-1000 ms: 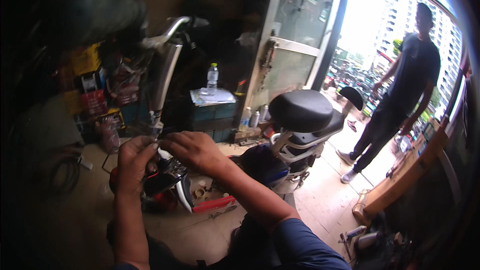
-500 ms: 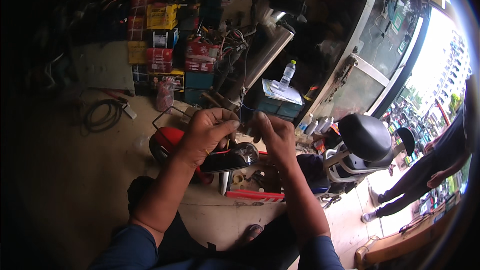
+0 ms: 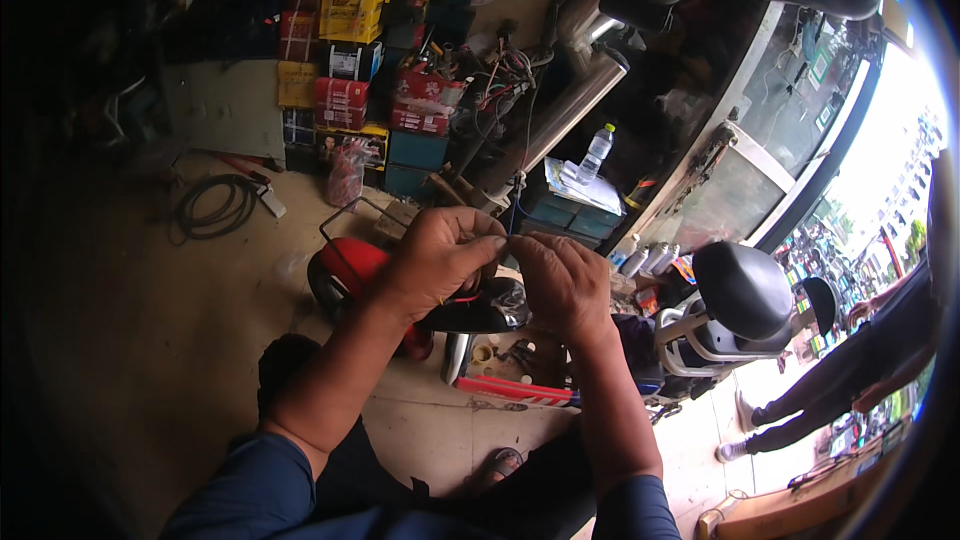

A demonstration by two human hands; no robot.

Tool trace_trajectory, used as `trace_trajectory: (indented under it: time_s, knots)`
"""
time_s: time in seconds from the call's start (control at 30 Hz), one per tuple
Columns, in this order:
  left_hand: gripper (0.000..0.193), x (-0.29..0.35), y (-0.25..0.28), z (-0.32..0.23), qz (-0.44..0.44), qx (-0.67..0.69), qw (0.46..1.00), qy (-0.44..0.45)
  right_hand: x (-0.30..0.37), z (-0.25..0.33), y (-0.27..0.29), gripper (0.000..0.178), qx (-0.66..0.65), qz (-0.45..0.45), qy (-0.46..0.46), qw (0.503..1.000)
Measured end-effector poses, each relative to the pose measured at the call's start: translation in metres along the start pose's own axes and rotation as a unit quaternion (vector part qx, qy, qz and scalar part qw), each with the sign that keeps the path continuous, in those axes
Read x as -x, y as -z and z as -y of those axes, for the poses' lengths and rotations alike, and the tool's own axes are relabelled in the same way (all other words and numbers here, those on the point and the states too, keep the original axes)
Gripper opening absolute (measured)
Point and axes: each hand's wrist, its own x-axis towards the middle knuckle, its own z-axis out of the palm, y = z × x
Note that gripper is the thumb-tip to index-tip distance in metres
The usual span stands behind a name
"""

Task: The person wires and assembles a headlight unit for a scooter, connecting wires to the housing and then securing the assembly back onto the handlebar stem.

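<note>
Both my hands are raised in the middle, fingertips meeting over a partly stripped red-and-black scooter (image 3: 360, 268). My left hand (image 3: 440, 258) is closed in a pinch; thin red and yellow wires (image 3: 460, 298) come out beneath its palm. My right hand (image 3: 568, 285) is closed too, thumb and fingers pressed together against the left fingertips. What lies between the right fingers is too small and hidden to make out. Just below the hands is the scooter's clear headlamp (image 3: 508, 302), and under that its open footwell with a red edge strip (image 3: 515, 390).
A black scooter seat (image 3: 742, 282) stands to the right. Behind are stacked battery boxes (image 3: 350, 15), a plastic bottle (image 3: 597, 152) on papers, and a glass door (image 3: 750, 155). A coiled black cable (image 3: 215, 208) lies left. Another person (image 3: 850, 360) stands at the far right.
My right hand has come in against the left, its fingers now curled over and the thumb no longer upright. The fingertips touch where a small gap was. The view has shifted slightly.
</note>
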Motion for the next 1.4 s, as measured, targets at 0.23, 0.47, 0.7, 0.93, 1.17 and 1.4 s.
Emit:
trace_trajectory:
  time_s: [0.23,0.47,0.7,0.93,1.17,1.4]
  knots:
    - [0.011,0.0,0.001,0.002,-0.013,-0.048,0.999,-0.008,-0.01,0.009,0.006,0.027,-0.511,0.105,-0.504,0.688]
    - [0.009,-0.001,0.0,0.001,-0.014,-0.019,1.0,-0.005,0.011,0.002,-0.005,0.017,-0.184,0.009,-0.301,0.936]
    - [0.009,-0.002,0.0,0.003,-0.01,-0.005,1.0,-0.004,-0.003,-0.001,0.002,0.026,-0.011,-0.024,0.002,1.0]
    - [0.01,-0.004,0.0,0.006,-0.001,-0.027,1.0,0.002,-0.001,0.005,-0.004,0.009,-0.367,0.052,-0.34,0.864]
    - [0.008,-0.002,-0.004,0.004,0.005,-0.008,1.0,0.008,0.005,-0.005,-0.004,0.044,-0.54,0.087,-0.478,0.687]
    - [0.007,0.002,-0.001,-0.001,-0.005,-0.005,1.0,0.001,0.0,0.008,-0.001,0.021,-0.205,-0.009,-0.211,0.956]
